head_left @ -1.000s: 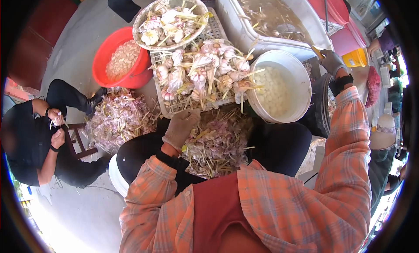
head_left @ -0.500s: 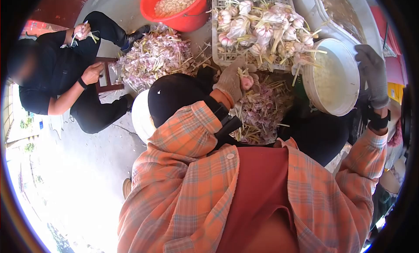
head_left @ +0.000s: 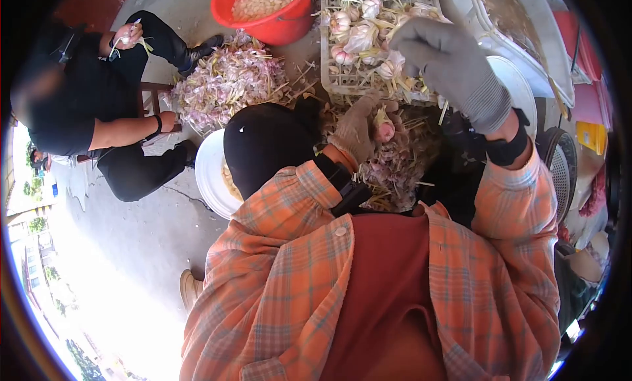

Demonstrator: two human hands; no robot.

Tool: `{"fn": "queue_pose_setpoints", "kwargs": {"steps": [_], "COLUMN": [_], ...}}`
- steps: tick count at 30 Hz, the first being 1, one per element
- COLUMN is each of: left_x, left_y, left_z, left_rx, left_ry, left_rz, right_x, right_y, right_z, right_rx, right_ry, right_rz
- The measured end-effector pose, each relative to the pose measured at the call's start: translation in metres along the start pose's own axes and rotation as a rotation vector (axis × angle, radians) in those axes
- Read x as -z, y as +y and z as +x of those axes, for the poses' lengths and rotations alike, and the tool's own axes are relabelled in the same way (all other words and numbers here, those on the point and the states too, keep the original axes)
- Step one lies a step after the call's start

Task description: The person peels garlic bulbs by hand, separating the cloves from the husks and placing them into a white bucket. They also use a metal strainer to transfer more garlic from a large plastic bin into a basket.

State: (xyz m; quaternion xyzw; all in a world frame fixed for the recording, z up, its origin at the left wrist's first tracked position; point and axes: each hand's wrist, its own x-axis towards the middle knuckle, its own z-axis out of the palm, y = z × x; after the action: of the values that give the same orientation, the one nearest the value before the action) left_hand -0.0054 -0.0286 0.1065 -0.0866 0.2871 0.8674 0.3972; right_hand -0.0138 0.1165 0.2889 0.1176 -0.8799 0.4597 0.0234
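Observation:
My left hand (head_left: 357, 129), in a pale work glove, is closed around a garlic bulb (head_left: 384, 127) with a pinkish base. Below it lies a heap of garlic skins and cut stalks (head_left: 395, 174). My right hand (head_left: 454, 68), in a grey glove, hangs over the right part of a white plastic crate (head_left: 342, 89). Its fingers are bent down and apart, with the tips partly hidden; I see nothing held in them. Garlic bulbs with stalks (head_left: 361, 37) lie in the crate around the fingers.
Behind my right wrist stands a white basin (head_left: 523, 91), partly hidden. A red bucket (head_left: 280, 29) holds peeled cloves. Another person (head_left: 85, 111) sits at the left holding garlic, beside a large heap of skins (head_left: 220, 81). A white bucket (head_left: 212, 174) stands by my left knee.
My right hand has left the white basin's rim and moved left over the crate. The basin now sits farther back. My left hand keeps the bulb, turned slightly. The other person's lower hand has dropped.

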Motion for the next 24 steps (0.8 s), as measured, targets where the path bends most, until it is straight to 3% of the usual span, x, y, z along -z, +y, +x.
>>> {"fn": "queue_pose_setpoints", "kwargs": {"steps": [1, 3, 8, 11, 14, 17, 20, 24], "left_x": [0.0, -0.003, 0.019, -0.015, -0.021, -0.001, 0.013, -0.007], "left_y": [0.0, 0.001, -0.015, 0.002, -0.006, -0.013, -0.019, -0.012], "left_z": [-0.001, -0.004, 0.015, -0.008, -0.01, -0.003, -0.002, -0.017], "left_rx": [-0.014, -0.008, 0.122, 0.23, 0.128, 0.215, 0.093, -0.131], "left_ry": [0.002, 0.06, 0.253, 0.449, 0.417, 0.291, 0.115, 0.033], "left_rz": [-0.017, -0.002, 0.218, 0.435, 0.473, 0.37, 0.337, 0.677], "right_x": [-0.011, -0.031, -0.064, -0.073, -0.084, -0.093, -0.089, -0.084], "right_y": [0.029, 0.069, 0.085, 0.091, 0.1, 0.108, 0.106, 0.112], "right_z": [-0.009, -0.033, -0.069, -0.077, -0.082, -0.087, -0.092, -0.099], "right_rx": [0.127, 0.18, -0.173, -0.127, -0.151, -0.127, -0.198, -0.267], "right_ry": [-0.003, -0.147, -0.313, -0.255, -0.178, -0.084, -0.011, 0.113], "right_rz": [-0.168, -0.255, 0.118, 0.092, 0.065, 0.031, -0.026, -0.079]}}
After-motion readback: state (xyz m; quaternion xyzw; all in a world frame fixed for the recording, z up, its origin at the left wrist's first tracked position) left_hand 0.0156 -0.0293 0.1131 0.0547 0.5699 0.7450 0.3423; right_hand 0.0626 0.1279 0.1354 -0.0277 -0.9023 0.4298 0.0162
